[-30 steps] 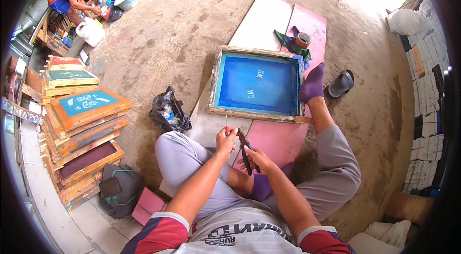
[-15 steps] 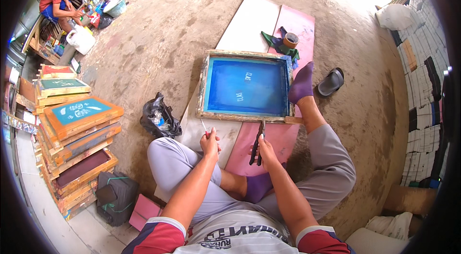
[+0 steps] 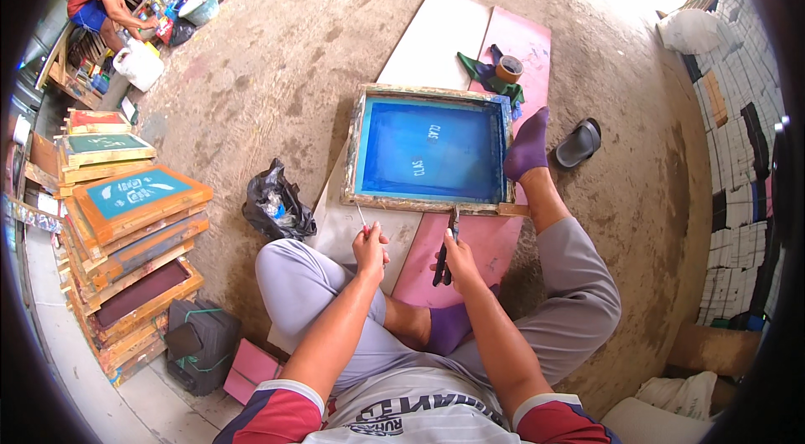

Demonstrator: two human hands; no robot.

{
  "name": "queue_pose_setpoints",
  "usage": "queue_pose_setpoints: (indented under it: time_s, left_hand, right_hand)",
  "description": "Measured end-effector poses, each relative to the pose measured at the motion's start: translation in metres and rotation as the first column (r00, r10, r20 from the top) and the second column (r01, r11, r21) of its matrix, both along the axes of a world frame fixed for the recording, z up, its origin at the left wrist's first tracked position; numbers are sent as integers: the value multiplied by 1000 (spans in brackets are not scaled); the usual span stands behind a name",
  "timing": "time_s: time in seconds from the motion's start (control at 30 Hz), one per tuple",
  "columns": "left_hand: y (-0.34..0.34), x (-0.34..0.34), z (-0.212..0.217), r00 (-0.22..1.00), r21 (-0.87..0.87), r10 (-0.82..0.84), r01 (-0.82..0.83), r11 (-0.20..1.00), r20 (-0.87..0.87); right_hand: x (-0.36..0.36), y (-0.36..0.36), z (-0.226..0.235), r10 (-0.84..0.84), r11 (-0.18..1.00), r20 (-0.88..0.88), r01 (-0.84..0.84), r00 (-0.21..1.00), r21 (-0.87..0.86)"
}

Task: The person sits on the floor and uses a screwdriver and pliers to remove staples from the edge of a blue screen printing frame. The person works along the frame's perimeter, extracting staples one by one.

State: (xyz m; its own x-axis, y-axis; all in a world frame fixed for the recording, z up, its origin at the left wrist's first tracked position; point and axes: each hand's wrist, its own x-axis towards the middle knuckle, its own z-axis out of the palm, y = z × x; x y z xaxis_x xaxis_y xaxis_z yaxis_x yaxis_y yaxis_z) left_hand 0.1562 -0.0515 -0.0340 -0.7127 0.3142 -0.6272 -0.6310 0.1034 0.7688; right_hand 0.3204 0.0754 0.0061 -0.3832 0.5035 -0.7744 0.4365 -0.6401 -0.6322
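Our right hand point(image 3: 457, 255) grips dark pliers point(image 3: 447, 253), nose at the near rail of the blue screen frame point(image 3: 429, 150) lying on boards on the floor. Our left hand point(image 3: 370, 247) pinches a thin pin-like piece point(image 3: 361, 218). We judge the near rail is in hand, the other rails left.

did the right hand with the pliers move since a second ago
Yes. The right hand carried the pliers forward to the near edge of the blue screen frame.

Screen frame point(image 3: 429, 206): worn, paint-stained wood around smooth matt blue mesh point(image 3: 432, 150). Pliers point(image 3: 447, 247): dark metal with dull handles. Floor point(image 3: 277, 50): rough, dusty concrete; the boards point(image 3: 436, 33) under the frame are smooth and matt.
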Motion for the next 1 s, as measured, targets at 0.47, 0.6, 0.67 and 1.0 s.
queue_pose_setpoints:
  time_s: [0.47, 0.6, 0.67, 1.0]
  left_hand:
    - [2, 2, -2, 999, 23, -31, 31, 999, -17]
    - [1, 2, -4, 999, 7, -33, 33, 999, -25]
    - [1, 1, -5, 999, 12, -32, 32, 999, -32]
    - [-2, -2, -1, 1000, 7, -13, 13, 1000, 14]
  right_hand:
    - [4, 1, -7, -69, 992, 94, 59, 993, 113]
    - [8, 4, -11, -66, 993, 86, 57, 994, 100]
    - [10, 7, -11, -38, 996, 72, 31, 997, 84]
    - [16, 9, -7, -142, 979, -108, 123, 984, -164]
